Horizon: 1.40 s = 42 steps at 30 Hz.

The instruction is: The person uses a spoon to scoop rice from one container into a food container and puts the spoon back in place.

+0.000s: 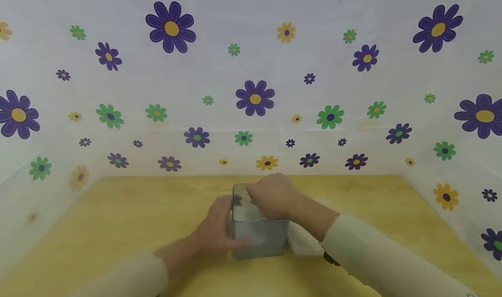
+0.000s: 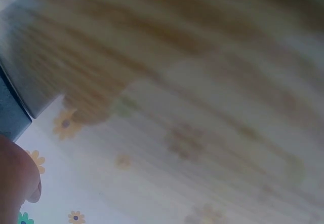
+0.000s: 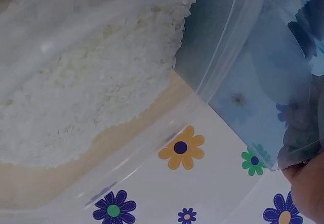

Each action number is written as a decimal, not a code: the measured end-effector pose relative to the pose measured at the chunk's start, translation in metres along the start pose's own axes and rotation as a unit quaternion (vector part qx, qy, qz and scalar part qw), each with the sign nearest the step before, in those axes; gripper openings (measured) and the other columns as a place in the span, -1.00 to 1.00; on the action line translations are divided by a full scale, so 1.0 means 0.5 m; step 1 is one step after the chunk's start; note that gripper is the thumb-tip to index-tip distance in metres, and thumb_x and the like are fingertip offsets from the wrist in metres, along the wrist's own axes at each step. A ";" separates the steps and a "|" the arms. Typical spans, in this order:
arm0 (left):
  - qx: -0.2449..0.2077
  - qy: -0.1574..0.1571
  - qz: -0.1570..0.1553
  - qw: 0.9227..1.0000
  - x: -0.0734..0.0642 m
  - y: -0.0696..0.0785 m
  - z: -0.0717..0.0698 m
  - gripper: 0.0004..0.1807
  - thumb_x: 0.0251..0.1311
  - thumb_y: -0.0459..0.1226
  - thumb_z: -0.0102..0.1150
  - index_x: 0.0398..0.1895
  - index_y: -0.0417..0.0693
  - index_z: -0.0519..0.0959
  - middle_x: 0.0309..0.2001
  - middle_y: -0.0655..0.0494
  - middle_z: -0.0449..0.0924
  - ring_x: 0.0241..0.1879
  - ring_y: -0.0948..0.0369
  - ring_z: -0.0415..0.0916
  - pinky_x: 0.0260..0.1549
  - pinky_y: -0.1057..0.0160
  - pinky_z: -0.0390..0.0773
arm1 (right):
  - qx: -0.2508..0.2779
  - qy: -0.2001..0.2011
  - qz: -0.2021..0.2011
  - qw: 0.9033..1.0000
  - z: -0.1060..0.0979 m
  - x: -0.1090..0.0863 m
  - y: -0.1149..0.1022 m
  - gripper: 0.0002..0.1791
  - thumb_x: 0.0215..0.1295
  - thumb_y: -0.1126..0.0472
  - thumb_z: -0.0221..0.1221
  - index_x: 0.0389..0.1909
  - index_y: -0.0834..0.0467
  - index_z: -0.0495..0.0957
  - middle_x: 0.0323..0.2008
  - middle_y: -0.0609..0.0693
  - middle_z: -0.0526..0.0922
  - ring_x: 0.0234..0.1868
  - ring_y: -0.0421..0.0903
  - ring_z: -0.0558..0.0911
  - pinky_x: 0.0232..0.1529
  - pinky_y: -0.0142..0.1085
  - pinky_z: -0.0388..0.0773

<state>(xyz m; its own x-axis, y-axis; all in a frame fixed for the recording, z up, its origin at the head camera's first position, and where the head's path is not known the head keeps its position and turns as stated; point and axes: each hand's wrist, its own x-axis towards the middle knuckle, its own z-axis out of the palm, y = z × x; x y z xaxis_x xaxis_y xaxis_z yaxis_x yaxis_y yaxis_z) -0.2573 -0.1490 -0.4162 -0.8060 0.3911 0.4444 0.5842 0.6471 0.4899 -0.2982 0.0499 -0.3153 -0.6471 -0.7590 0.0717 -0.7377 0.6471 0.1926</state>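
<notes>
In the head view a tall, see-through grey-blue bin [image 1: 259,238] stands on the table with something white inside. My left hand [image 1: 213,227] grips its left side, thumb across the front face. A fingertip of that hand [image 2: 20,178] shows beside the bin corner [image 2: 15,107] in the left wrist view. My right hand [image 1: 272,196] is over the bin's opening with its fingers curled. Whatever it may hold is hidden. Under my right forearm sits a clear plastic tub [image 1: 303,249]. White rice-like grains [image 3: 101,87] lie in it in the right wrist view.
The wooden-look tabletop [image 1: 137,218] stretches out on both sides of the bin. A white sheet printed with flowers [image 1: 219,74] hangs behind the table and along its left and right sides. The tub stands close against the bin's right side.
</notes>
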 end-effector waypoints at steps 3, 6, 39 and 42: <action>-0.005 0.002 0.005 1.000 0.003 0.005 -0.001 0.00 -0.11 0.21 0.46 0.32 -0.10 0.29 0.14 0.06 0.44 0.09 0.17 0.30 0.10 -0.05 0.32 | 0.031 0.019 0.008 0.999 0.001 -0.002 0.004 -0.86 0.44 0.07 0.14 -0.33 -0.01 0.55 -0.65 -0.21 0.42 -0.61 -0.24 0.37 -0.52 -0.38 0.34; -0.009 0.004 0.003 1.000 0.003 0.009 -0.004 -0.02 -0.11 0.20 0.47 0.31 -0.08 0.29 0.12 0.09 0.45 0.06 0.19 0.29 0.07 -0.02 0.32 | 0.070 0.033 0.002 0.997 0.001 -0.003 0.008 -0.91 0.42 0.08 0.17 -0.28 -0.04 0.59 -0.60 -0.23 0.49 -0.56 -0.25 0.42 -0.46 -0.37 0.39; 0.016 0.012 0.014 1.000 -0.003 0.002 0.004 -0.02 -0.15 0.20 0.48 0.26 -0.09 0.28 0.08 0.06 0.45 0.05 0.16 0.33 0.06 -0.02 0.34 | 0.149 0.141 0.028 0.978 0.011 -0.027 0.016 -0.87 0.37 0.11 0.22 -0.26 0.04 0.70 -0.50 -0.17 0.68 -0.54 -0.26 0.46 -0.43 -0.35 0.43; 0.014 0.012 0.025 1.000 0.000 0.003 0.004 -0.02 -0.14 0.20 0.47 0.26 -0.12 0.29 0.07 0.05 0.45 0.03 0.16 0.32 0.04 -0.01 0.35 | 0.146 0.149 0.049 0.977 0.010 -0.030 0.018 -0.86 0.37 0.10 0.21 -0.26 0.04 0.71 -0.50 -0.16 0.68 -0.55 -0.26 0.45 -0.43 -0.36 0.42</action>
<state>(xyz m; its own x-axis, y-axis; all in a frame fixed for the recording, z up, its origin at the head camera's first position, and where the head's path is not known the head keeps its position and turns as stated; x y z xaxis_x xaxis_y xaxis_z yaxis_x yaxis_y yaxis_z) -0.2566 -0.1470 -0.4170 -0.7736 0.4069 0.4858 0.6199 0.6452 0.4466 -0.2960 0.0675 -0.3197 -0.6640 -0.6520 0.3659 -0.7274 0.6766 -0.1144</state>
